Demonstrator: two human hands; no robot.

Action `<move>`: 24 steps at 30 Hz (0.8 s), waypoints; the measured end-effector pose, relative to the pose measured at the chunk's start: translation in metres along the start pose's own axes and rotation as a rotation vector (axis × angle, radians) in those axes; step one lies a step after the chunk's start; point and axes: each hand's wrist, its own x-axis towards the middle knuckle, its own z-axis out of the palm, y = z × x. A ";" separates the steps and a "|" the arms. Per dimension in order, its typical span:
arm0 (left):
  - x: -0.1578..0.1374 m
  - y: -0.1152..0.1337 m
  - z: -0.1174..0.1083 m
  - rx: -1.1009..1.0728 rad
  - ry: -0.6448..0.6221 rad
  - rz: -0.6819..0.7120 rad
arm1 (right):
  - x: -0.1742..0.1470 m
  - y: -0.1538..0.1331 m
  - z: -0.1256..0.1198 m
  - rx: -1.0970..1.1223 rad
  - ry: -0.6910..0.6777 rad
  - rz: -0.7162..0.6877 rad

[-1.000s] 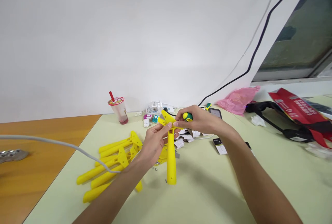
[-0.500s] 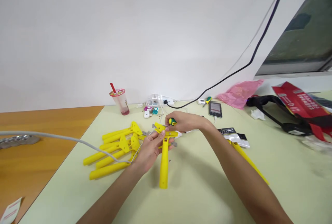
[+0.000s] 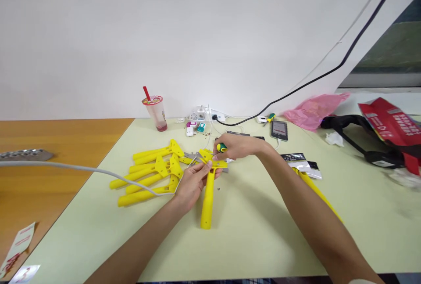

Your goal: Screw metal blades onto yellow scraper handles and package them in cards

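Observation:
My left hand (image 3: 194,184) is closed around the head of a yellow scraper (image 3: 207,200), whose long handle points down toward me. A grey metal blade edge shows at the head's right side. Over the head, my right hand (image 3: 235,145) grips a screwdriver (image 3: 222,147) with a green and yellow handle; its tip is hidden from me. A small screw (image 3: 219,189) lies on the table just right of the scraper's handle. To the left, several more yellow scrapers (image 3: 148,181) lie in a pile, some with a grey cable across them.
A cup with a red straw (image 3: 156,115) stands near the wall. Behind my hands are a power strip (image 3: 219,117) and small USB-like gadgets (image 3: 201,127). A phone (image 3: 279,130), silver packets (image 3: 297,163), a pink bag (image 3: 312,110) and black headgear (image 3: 358,143) lie to the right.
The view has tipped downward, so the table's objects sit higher. My left hand has tilted the scraper slightly, its handle end swinging left. Both hands keep their hold.

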 end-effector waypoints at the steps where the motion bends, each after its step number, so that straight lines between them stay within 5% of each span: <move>1: 0.000 -0.001 0.000 0.001 0.000 -0.002 | 0.000 0.000 0.000 -0.005 0.000 -0.002; 24: -0.003 -0.006 0.000 0.061 -0.044 -0.039 | 0.002 0.010 0.001 -0.087 -0.007 0.006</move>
